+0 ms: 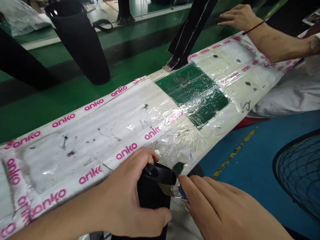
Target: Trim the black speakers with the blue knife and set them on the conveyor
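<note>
One left hand (130, 193) grips a black sleeve (153, 191) in the lower middle of the frame, its thumb and fingers curled around the sides just below the stiff dark rim. The right hand (220, 206), in the lower right, is closed on a small tool (183, 193) with a blue part and a shiny part; most of it is hidden by the fingers, so its exact kind cannot be told. The two hands are close together but apart, with the tool's end just beside the rim of the sleeve. A bit of red shows by the left forefinger, too small to make out. Behind the hands, a long white surface (82, 146) runs from the lower left to the upper right, edged with tape (93, 104) printed "anko" in pink and crossed near its middle by a green patch (192, 93) under glossy clear film. Beyond it lies a green belt (132, 63), where a black bag (82, 43) with a loop leans at the upper left, near some clear plastic (22, 20). A dark post (191, 33) slants down to the far edge of the surface. At the upper right, a co-worker's hand (240, 16), with a dark red cord (253, 27) at the wrist, reaches over the belt. A netted basket (298, 166) fills part of the right edge, above a blue floor (237, 173) with a worn yellow line (235, 151).
</note>
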Available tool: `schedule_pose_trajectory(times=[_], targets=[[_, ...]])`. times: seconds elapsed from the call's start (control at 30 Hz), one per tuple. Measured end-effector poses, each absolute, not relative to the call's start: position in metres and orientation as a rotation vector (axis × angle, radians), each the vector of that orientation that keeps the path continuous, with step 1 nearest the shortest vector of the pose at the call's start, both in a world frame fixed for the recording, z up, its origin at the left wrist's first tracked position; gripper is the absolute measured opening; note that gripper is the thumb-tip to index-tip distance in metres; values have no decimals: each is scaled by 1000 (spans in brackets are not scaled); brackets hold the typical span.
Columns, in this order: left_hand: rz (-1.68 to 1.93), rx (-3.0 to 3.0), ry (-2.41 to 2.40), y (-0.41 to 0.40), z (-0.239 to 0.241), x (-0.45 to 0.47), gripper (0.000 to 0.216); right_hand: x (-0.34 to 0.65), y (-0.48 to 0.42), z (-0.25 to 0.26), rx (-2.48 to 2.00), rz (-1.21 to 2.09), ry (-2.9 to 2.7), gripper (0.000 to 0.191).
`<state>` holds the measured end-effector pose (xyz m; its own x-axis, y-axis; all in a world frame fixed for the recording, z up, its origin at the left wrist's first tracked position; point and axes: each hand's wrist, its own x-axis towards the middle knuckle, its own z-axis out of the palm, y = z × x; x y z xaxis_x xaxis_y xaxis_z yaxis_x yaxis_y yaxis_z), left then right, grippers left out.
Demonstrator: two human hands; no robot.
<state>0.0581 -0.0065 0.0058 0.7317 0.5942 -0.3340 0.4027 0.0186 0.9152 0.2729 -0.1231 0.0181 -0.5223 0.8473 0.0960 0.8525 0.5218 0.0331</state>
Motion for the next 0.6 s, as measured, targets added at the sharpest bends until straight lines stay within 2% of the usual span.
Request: schedule_pose_trajectory(times=[0.17,0.6], targets=[[180,1595,823,-8,6,57,48,272,-123,13,-1583,-73,-2521,33],[171,1628,819,-7,5,57,49,268,-122,14,-1564,-147,-2596,39]])
